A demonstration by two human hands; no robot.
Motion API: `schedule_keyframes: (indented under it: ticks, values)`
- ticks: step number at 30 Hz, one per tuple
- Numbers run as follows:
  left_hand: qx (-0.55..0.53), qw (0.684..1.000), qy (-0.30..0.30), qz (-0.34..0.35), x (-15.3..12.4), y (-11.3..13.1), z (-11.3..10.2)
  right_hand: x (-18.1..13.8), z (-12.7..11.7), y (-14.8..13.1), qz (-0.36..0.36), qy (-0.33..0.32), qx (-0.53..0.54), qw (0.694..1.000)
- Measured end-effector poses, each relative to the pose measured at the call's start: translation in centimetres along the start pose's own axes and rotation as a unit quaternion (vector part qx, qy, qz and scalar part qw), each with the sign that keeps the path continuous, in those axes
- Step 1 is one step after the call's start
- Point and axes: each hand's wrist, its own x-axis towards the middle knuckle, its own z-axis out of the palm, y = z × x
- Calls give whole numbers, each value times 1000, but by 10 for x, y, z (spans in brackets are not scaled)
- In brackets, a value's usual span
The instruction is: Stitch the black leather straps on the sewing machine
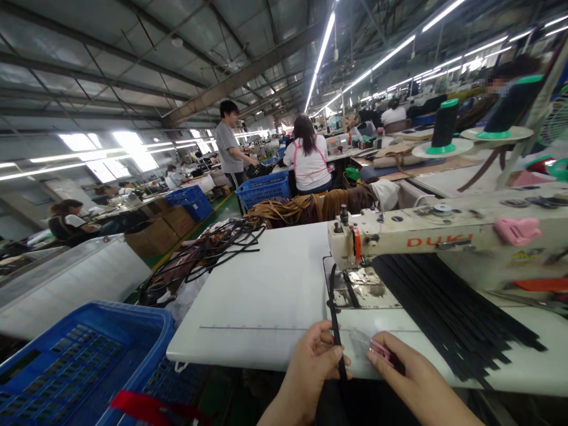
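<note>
My left hand [317, 358] pinches a narrow black strap [336, 322] between thumb and fingers, near the table's front edge. This strap runs up to the left of the sewing machine's needle area [361, 284] and drops below the table edge towards me. In my right hand [406, 367], just to the right, is a small pink-handled tool [381, 350] that looks like thread snips; its tip is blurred and points at the strap. Many flat black strips [448, 313] lie fanned out under the machine arm [444, 231].
A blue plastic basket [133, 319] stands at the left. Thin black cords [222, 248] and brown straps [306, 207] are heaped behind the white table [261, 278]. Black thread cones [444, 127] stand at the back right. Co-workers sit and stand farther off.
</note>
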Motion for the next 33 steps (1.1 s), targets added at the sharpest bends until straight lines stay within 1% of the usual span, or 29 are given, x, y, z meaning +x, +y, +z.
schedule_keyframes:
  ticks: [2, 5, 10, 15, 20, 28, 33]
  values:
    - [-22, 1000, 12, 2, -3, 5, 5, -7, -6, -12, 2, -2, -11, 1000]
    - [-47, 999, 7, 10, -6, 13, 11, -15, -13, -25, 4, 3, -38, 999]
    - [-42, 999, 14, 11, -8, 18, 17, -23, -15, -30, -7, 8, -90, 996]
    - [-34, 999, 11, 14, -9, 15, 17, -22, -12, -32, -11, 13, -153, 988]
    - [-20, 1000, 8, 12, -8, 13, 15, -17, -6, -35, -21, 7, -189, 982]
    - [-8, 998, 58, 13, -11, 1, 11, -15, 4, -36, -20, -11, -226, 974]
    - [9, 997, 75, 29, -13, -5, 11, -13, 8, -35, -14, -23, -248, 968]
